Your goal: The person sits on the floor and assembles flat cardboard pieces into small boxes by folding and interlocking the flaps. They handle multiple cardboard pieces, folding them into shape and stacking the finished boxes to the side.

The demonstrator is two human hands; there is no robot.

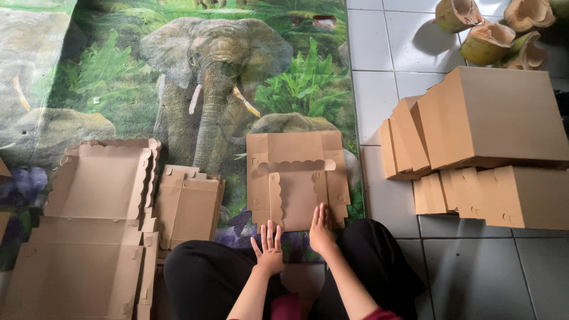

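From the head camera I watched a person seated cross-legged in black trousers (207, 278) on a printed floor mat showing a grey elephant among green leaves (213, 89). Both hands lay open and gripped nothing. The left hand (269, 249) was palm down with its fingers spread, fingertips just short of the near edge of a flat, unfolded brown cardboard box blank with scalloped flaps (296, 178). The right hand (321, 228) was flat with fingers held together, pressing on the near edge of that same blank. The blank lay on the mat directly ahead of the hands, with its far flaps folded over towards them.

To the left of the left hand sat a small stack of flat brown cardboard blanks (188, 204), and further left I saw a larger stack of opened brown cardboard trays with scalloped rims (98, 201), reaching back beside the person's left knee.

To the right of the right hand, on the pale grey tiled floor (474, 272), stood a pile of assembled plain brown cardboard boxes (492, 118), some leaning against each other, others lying in a row nearer the knee. Well beyond them, at the far right, were several split green coconut husks (486, 41).
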